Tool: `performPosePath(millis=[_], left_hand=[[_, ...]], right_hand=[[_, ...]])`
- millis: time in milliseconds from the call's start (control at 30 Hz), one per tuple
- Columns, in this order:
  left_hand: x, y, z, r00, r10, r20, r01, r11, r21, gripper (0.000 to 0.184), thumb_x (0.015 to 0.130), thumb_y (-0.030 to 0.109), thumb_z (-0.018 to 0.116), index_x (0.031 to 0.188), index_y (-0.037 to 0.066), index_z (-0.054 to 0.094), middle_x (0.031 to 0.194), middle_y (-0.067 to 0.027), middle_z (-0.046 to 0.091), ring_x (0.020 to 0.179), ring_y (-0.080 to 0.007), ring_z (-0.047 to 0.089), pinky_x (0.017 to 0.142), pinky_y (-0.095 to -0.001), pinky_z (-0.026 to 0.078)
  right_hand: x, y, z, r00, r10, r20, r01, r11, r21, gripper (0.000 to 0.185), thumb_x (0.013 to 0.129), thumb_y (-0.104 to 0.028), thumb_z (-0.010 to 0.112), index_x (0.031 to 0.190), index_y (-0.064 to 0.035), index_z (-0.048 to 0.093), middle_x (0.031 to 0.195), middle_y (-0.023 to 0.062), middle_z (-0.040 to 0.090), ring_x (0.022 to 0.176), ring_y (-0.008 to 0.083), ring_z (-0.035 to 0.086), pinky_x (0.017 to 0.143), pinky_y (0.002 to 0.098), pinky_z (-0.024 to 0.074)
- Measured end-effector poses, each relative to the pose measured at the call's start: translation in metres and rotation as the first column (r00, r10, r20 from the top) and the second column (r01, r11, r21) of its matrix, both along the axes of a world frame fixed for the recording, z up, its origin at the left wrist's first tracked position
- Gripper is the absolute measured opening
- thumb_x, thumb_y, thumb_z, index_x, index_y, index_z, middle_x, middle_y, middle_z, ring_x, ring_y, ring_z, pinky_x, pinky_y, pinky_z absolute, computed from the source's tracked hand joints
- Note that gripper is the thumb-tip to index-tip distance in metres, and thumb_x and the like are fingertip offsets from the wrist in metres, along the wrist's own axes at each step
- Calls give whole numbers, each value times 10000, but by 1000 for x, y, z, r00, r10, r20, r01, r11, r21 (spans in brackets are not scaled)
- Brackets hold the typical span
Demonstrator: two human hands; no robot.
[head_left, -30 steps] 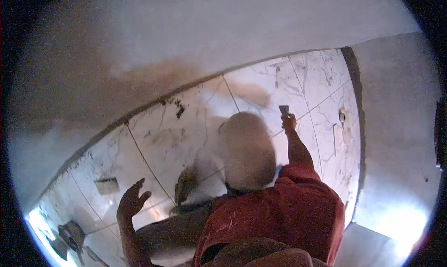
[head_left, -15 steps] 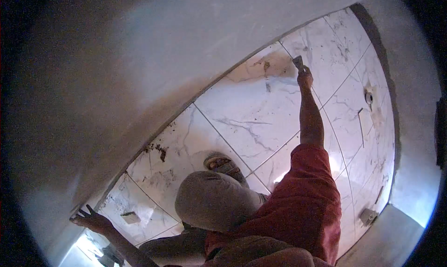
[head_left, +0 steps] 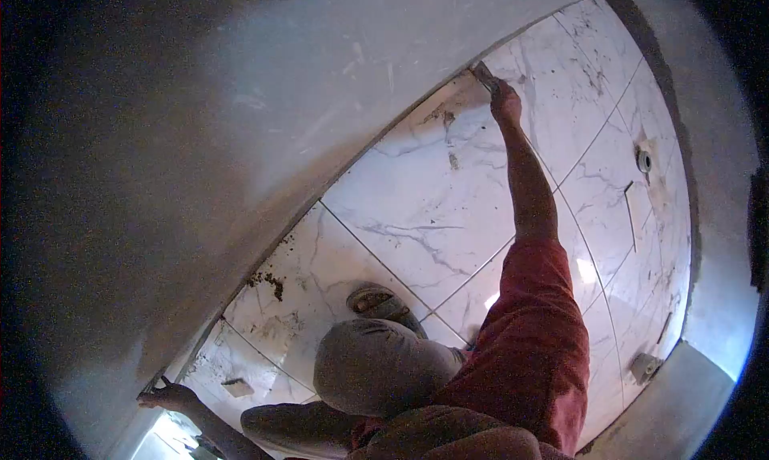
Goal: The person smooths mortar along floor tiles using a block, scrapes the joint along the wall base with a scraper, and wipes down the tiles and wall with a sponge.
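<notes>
My right hand is closed round a small scraper-like tool, whose blade meets the joint between the tiles and the grey wall. White marble-patterned floor tiles with dark joints lie below it. At the lower left my left hand rests against the wall near its base, fingers apart, with nothing seen in it. My bent knee and a sandalled foot are between the two hands.
Dark crumbs lie along the wall edge. A small flat piece is on the tiles at lower left. A round drain fitting and a thin strip are at right, a grey block at lower right.
My right hand has moved up and left with the tool, out to the wall edge. My left hand has gone from above the floor to the wall. The view has shifted too.
</notes>
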State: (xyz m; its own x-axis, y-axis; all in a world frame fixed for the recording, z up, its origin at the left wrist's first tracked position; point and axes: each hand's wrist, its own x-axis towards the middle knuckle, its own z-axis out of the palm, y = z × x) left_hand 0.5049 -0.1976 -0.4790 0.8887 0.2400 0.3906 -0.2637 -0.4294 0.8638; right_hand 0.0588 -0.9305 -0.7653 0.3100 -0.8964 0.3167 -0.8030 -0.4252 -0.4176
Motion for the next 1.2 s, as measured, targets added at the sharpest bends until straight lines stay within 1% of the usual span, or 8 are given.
performPosePath(millis=[67, 133, 267, 333, 467, 533, 767, 1200], left_hand=[[-6, -14, 2, 998, -41, -57, 28, 975, -219, 954, 818, 642, 423, 1411, 119, -111, 1483, -81, -94, 1370, -277, 10, 1104, -500, 108], [2, -4, -5, 993, 90, 73, -72, 972, -224, 720, 897, 516, 415, 1370, 26, 179, 1276, -164, 340, 1191, -277, 341, 967, -470, 401], [2, -2, -6, 988, 133, 75, -115, 972, -204, 733, 890, 518, 431, 1377, 39, 166, 1268, -154, 359, 1171, -262, 367, 978, -490, 379], [-9, -7, -5, 997, -76, 7, 77, 992, -97, 944, 823, 665, 374, 1407, 120, -129, 1477, -127, -118, 1370, -290, -10, 1101, -505, 114], [4, 7, -4, 1000, -22, -2, 22, 985, 174, 948, 820, 672, 368, 1407, 119, -130, 1478, -130, -113, 1370, -294, -15, 1100, -506, 121], [-9, -12, 7, 996, -33, -78, 19, 984, -177, 947, 819, 671, 375, 1408, 125, -126, 1479, -127, -90, 1369, -299, -3, 1099, -506, 128], [2, 18, -14, 999, -33, 10, 31, 985, 167, 931, 829, 632, 415, 1411, 142, -122, 1482, -105, -75, 1367, -309, 24, 1097, -508, 151], [11, 28, -15, 997, -58, -55, 53, 994, -92, 942, 833, 648, 382, 1402, 113, -144, 1476, -114, -88, 1365, -286, 40, 1105, -491, 126]], right_hand=[[-11, -2, -4, 1000, 2, 28, -2, 1000, -11, 243, 829, -173, 508, 1061, -141, 572, 969, 167, 616, 925, 358, 578, 764, 436, 470], [-16, 5, -8, 999, 8, 32, -7, 1000, -30, 249, 814, -163, 527, 1058, -139, 570, 968, 159, 618, 931, 352, 579, 774, 442, 466], [-3, 2, -10, 996, -78, -37, 81, 994, 80, 262, 819, -195, 537, 1071, -133, 567, 1000, 146, 621, 962, 341, 577, 794, 425, 466], [-6, 2, -10, 996, -6, 91, 0, 998, 58, 254, 838, -212, 521, 1067, -124, 586, 1027, 142, 620, 975, 331, 577, 818, 403, 460], [-7, -16, -21, 979, 105, 176, -93, 993, -74, 248, 859, -222, 498, 1052, -113, 610, 1028, 136, 622, 979, 317, 577, 832, 387, 456], [-2, -14, -4, 988, 96, 118, -91, 995, -50, 258, 883, -190, 396, 1020, -119, 603, 947, 133, 623, 891, 344, 571, 776, 433, 456], [5, 2, -14, 993, 36, 111, -23, 994, -108, 277, 790, -117, 487, 1052, -94, 575, 932, 155, 610, 890, 362, 564, 760, 426, 454], [-2, -10, -34, 973, 92, 213, -101, 994, 32, 254, 845, -201, 546, 1065, -81, 585, 980, 149, 624, 924, 284, 599, 787, 365, 467]])
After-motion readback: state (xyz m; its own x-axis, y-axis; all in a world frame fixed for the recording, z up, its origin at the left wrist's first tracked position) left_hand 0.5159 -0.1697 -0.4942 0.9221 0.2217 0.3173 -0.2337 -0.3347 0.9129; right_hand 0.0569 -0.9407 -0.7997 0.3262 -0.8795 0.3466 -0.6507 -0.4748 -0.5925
